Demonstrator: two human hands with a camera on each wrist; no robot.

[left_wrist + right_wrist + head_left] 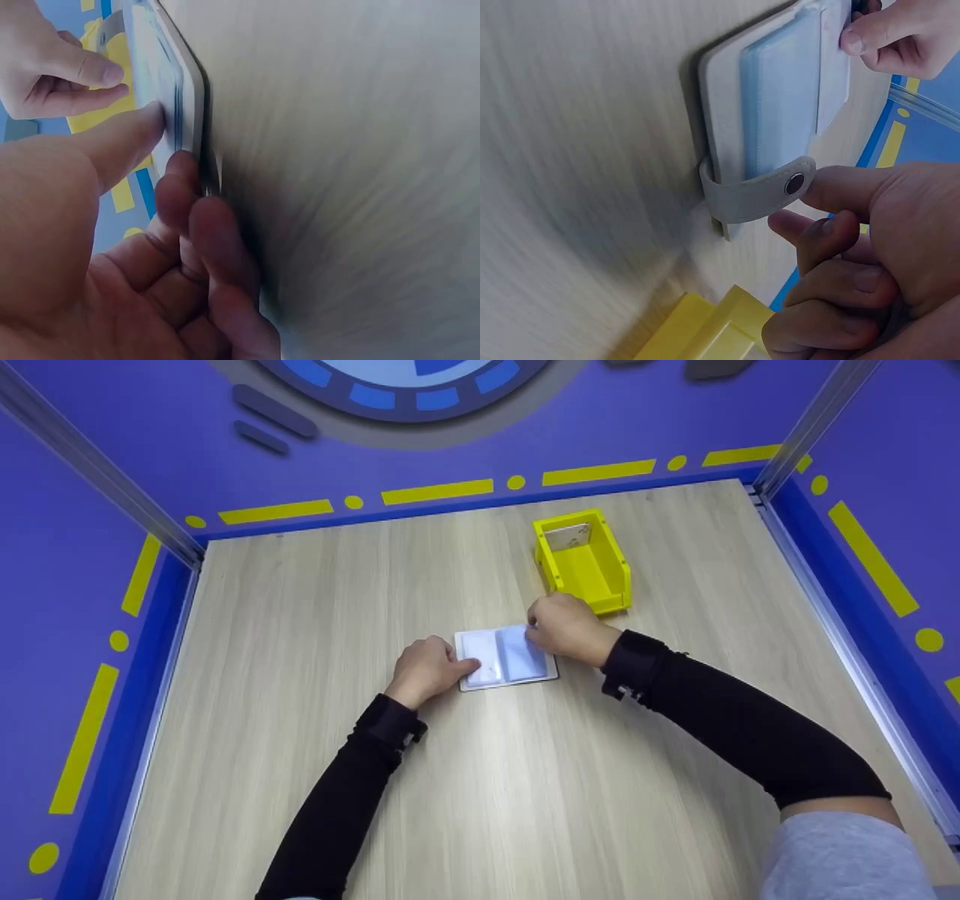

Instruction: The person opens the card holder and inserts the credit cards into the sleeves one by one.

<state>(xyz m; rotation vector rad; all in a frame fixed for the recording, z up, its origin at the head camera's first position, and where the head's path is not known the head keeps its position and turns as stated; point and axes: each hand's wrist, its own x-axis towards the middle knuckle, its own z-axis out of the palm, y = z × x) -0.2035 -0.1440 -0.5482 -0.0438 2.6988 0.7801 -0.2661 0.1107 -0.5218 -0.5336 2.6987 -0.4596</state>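
Purple walls border a table bearing a yellow bin.

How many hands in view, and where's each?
2. Left hand grips the left edge of the open card holder, thumb on top. Right hand is at its right side, fingers at the strap. I see no sign of others hidden.

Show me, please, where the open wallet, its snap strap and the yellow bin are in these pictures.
Open wallet point(501, 655), head view: the fold at its middle.
Snap strap point(751, 198), right wrist view: the middle of its band.
Yellow bin point(586, 571), head view: its bare inside floor.
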